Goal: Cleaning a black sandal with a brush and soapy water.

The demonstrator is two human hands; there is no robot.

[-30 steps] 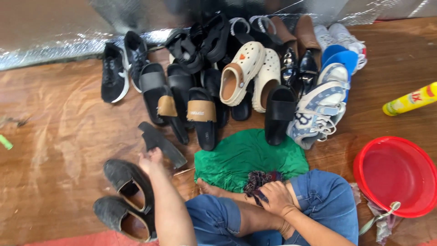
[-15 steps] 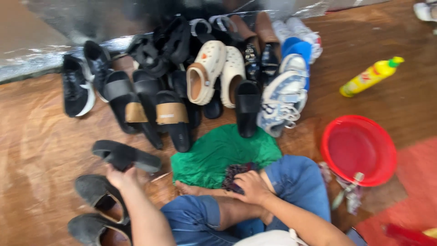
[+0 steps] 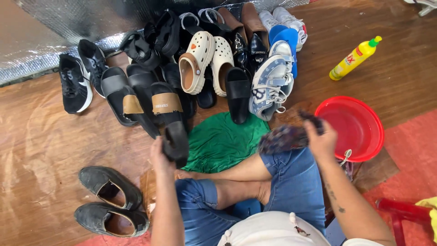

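Observation:
I sit cross-legged on a brown floor. My left hand (image 3: 160, 154) grips a black slide sandal (image 3: 176, 142) and holds it up over the left edge of a green cloth (image 3: 223, 141). Raised over my right knee, my right hand (image 3: 321, 136) clutches a dark, purplish rag (image 3: 284, 136) beside a red plastic basin (image 3: 353, 125). A heap of shoes lies ahead of me: cream clogs (image 3: 205, 61), black slides with tan bands (image 3: 166, 107) and a grey-white sneaker (image 3: 271, 86).
A pair of worn black shoes (image 3: 111, 202) lies at my lower left. Black sneakers (image 3: 75, 82) rest by a silver foil sheet (image 3: 41, 41) at the back. A yellow bottle (image 3: 355, 58) lies at the right, and a red stool (image 3: 405, 212) stands at the lower right.
My left hand lifted the black sandal from the floor and brought it toward the green cloth. My right hand raised the rag off my lap and moved it right, toward the red basin.

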